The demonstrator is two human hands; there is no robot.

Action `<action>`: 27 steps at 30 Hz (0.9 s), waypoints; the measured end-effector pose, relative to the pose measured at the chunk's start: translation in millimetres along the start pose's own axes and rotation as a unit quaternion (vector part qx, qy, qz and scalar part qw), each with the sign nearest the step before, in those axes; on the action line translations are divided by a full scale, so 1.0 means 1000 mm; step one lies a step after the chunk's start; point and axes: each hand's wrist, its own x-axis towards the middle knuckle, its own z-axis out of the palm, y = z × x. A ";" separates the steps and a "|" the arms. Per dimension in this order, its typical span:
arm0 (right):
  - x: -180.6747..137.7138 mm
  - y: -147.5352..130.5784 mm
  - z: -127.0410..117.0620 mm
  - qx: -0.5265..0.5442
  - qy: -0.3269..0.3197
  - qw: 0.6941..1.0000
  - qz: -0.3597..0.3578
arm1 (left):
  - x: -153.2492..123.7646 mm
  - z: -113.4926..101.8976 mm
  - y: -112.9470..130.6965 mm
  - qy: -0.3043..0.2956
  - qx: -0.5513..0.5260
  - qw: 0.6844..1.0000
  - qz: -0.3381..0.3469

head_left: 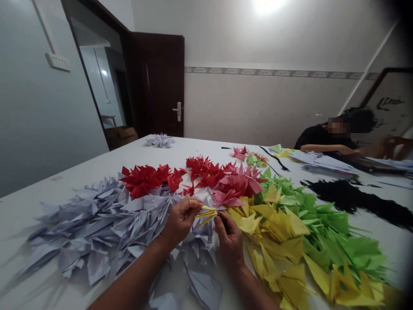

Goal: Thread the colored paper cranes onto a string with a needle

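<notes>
A yellow folded paper crane (208, 212) is held above the table between my two hands. My left hand (183, 217) pinches its left end between thumb and fingers. At its right end, the closed fingers of my right hand (229, 237) meet the paper; a thin dark thing at those fingertips is too small to make out. Below and to the left spreads a heap of pale grey-lilac paper cranes (112, 224). Yellow paper cranes (277, 224) lie beside my right hand, with green ones (335, 232) beyond them.
Red paper cranes (145, 178) and pink ones (240, 181) lie behind my hands on the white table (80, 172). A bundle of black strands (358, 196) is at the right. Past paper stacks (325, 163), a person in black (312, 135) sits bent over the table.
</notes>
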 end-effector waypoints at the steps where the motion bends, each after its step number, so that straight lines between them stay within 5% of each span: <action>1: 0.000 0.000 -0.001 -0.007 -0.008 1.000 -0.003 | -0.001 0.001 -0.001 -0.003 -0.012 1.000 -0.005; 16: 0.000 -0.003 -0.003 -0.031 -0.064 0.997 0.013 | -0.005 0.002 -0.009 -0.004 -0.058 0.995 -0.076; 23: -0.001 0.002 -0.002 -0.055 -0.045 0.997 0.007 | -0.004 0.000 -0.006 0.119 0.038 0.985 -0.123; 27: -0.004 0.000 -0.002 -0.082 -0.064 0.994 -0.024 | 0.000 -0.002 0.000 0.157 0.084 0.980 -0.084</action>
